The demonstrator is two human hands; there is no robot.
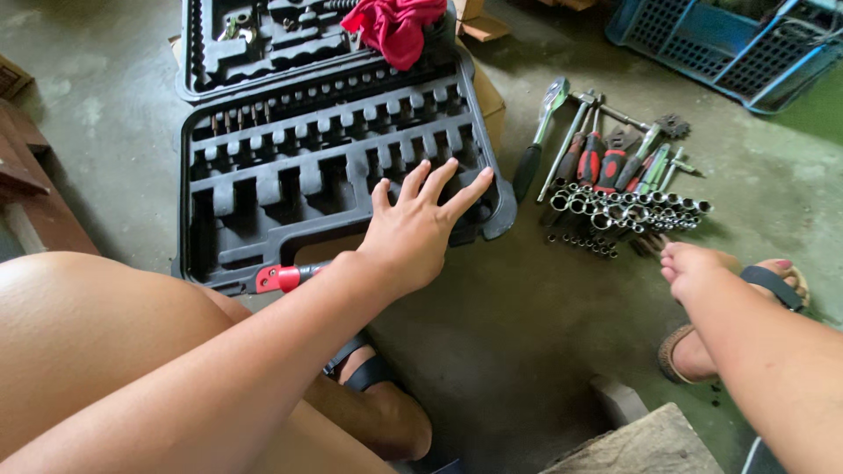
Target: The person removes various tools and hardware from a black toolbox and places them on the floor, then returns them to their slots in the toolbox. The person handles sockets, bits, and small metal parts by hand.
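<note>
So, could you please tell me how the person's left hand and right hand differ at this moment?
The left hand lies flat with fingers spread on the open black tool case; the right hand has its fingers drawn together and points toward the pile of sockets on the floor. The left hand touches the case; whether the right hand touches the sockets I cannot tell. Both are bare and hold nothing.

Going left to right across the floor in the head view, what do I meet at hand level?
Open black tool case → left hand, spread on the case's near right corner → black-handled ratchet → red-handled screwdrivers above the cluster of loose sockets → right hand → sandalled foot.
</note>
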